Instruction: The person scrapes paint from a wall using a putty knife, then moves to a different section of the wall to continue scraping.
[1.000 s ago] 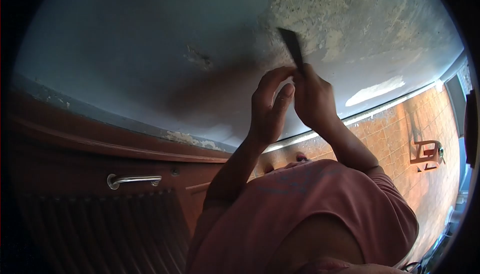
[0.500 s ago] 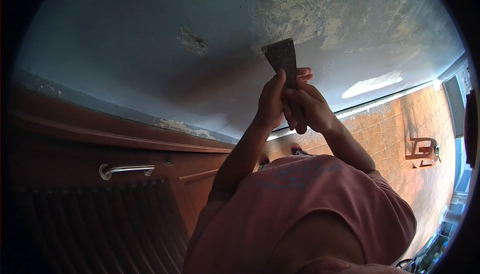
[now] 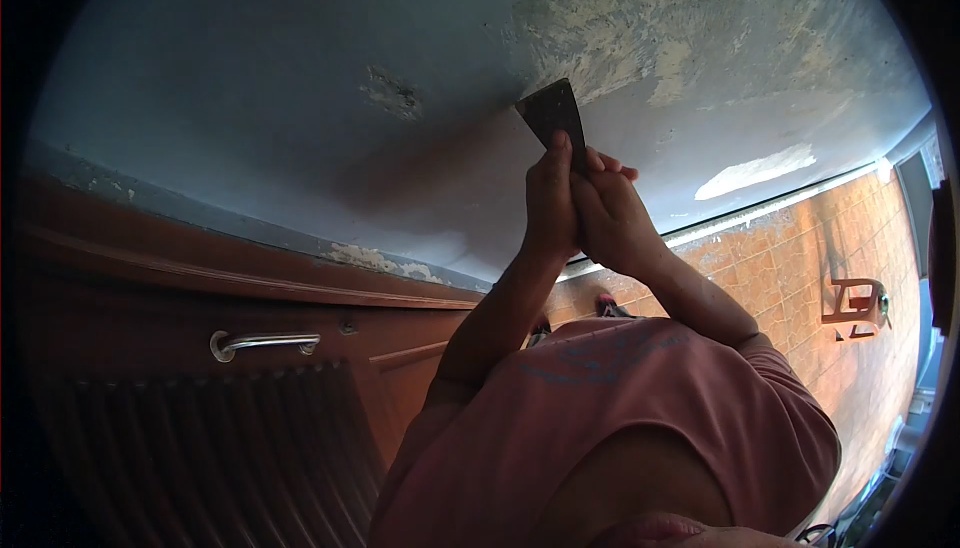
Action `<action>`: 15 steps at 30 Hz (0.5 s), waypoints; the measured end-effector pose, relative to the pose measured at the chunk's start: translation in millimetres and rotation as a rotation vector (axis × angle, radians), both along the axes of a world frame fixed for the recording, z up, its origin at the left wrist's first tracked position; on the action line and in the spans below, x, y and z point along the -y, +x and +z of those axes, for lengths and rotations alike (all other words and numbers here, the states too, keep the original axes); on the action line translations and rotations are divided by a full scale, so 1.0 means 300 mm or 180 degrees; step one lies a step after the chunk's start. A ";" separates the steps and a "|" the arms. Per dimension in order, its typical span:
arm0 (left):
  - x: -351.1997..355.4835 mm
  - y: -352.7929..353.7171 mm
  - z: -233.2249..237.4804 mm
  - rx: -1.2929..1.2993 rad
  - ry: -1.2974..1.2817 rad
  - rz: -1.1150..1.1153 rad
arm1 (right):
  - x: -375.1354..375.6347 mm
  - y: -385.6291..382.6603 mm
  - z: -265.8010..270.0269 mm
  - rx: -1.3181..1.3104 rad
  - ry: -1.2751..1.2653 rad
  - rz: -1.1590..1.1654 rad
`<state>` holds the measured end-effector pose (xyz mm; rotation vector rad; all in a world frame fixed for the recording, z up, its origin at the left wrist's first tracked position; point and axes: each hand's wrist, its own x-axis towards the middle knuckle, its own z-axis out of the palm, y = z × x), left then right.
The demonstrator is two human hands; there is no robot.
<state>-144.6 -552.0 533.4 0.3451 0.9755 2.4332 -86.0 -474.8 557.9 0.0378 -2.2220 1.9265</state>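
Where the frame begins at lower left, a brown wooden door [image 3: 150,278] carries a metal lever handle [image 3: 265,343] above a ribbed panel [image 3: 200,448]. The blue-grey painted wall [image 3: 250,98] fills the upper left, with a small chipped spot [image 3: 393,93] towards the centre. At centre, the left hand [image 3: 552,203] is closed around the shaft of a scraper [image 3: 553,113], thumb laid along it. The dark, flat blade stands above both hands, and its top edge meets the wall at the lower margin of a stripped, mottled patch [image 3: 640,8]. Touching the left hand, the right hand [image 3: 612,223] is wrapped over the same shaft from the right side. A pink shirt [image 3: 640,398] occupies the lower centre. At right lie a paved floor [image 3: 790,248] and a red stool [image 3: 855,303], well apart from the hands.
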 end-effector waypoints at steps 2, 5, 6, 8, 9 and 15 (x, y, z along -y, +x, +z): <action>-0.007 -0.006 0.009 0.0008 -0.0012 0.0035 | -0.008 -0.014 -0.006 0.0000 0.0002 0.0034; -0.015 0.021 -0.005 0.0067 0.0009 0.0129 | -0.036 -0.010 -0.012 0.0057 -0.0123 0.0242; -0.013 0.034 -0.003 -0.0028 -0.0043 0.0175 | -0.032 0.006 -0.025 0.0015 -0.0023 0.0218; -0.019 0.031 0.008 -0.0138 -0.0064 0.0216 | -0.032 0.008 -0.044 -0.0125 0.0138 0.0155; -0.016 0.032 0.004 -0.0106 -0.0069 0.0205 | -0.033 0.002 -0.047 -0.0184 0.0179 0.0120; -0.007 -0.001 0.006 -0.0125 -0.0107 0.0123 | -0.022 -0.016 0.011 0.0213 -0.0147 0.0210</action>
